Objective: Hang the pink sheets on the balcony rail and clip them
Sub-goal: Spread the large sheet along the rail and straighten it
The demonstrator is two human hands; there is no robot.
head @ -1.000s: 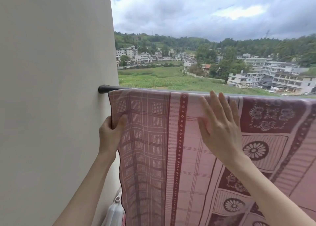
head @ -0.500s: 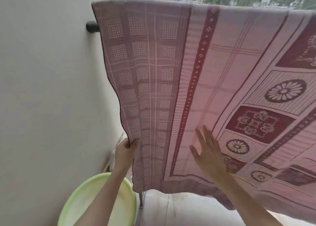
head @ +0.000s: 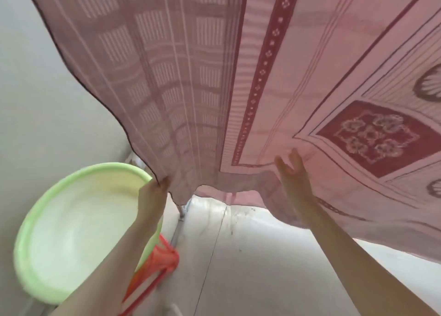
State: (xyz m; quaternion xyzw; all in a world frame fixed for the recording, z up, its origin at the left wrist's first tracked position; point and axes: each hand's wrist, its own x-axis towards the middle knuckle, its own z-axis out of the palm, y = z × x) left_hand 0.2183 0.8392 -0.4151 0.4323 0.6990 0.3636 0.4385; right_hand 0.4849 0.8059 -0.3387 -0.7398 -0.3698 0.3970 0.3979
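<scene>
My left hand (head: pixel 152 196) pinches the dark-hemmed side edge of the pink patterned cotton sheet (head: pixel 274 77) right at its lower corner, just left of the frame's centre; that grip is clenched on cloth. My right hand (head: pixel 294 182) lies flat against the sheet's lower border, fingers straight and spread, grasping nothing. The sheet fills the upper two thirds of the frame and hangs down from above; the rail is out of view, so I cannot tell how evenly it sits up there, and I see no clips on it.

I judge the main risk to be pulling too hard at this corner: an unclipped sheet could slide along or off the rail, and its bottom hem could drop onto the pale tiled floor (head: pixel 250 256) and get dirty. A tug on one side only would also leave it hanging crooked.

At lower left, beside the plain white wall (head: pixel 47 88), stands a round light-green plastic basin (head: pixel 35 232); what shows of its inside looks empty, though my forearm hides part. Just beside its right rim lies something orange-red and mesh-like (head: pixel 162 258), perhaps a basket; too blurred to say what it holds.
</scene>
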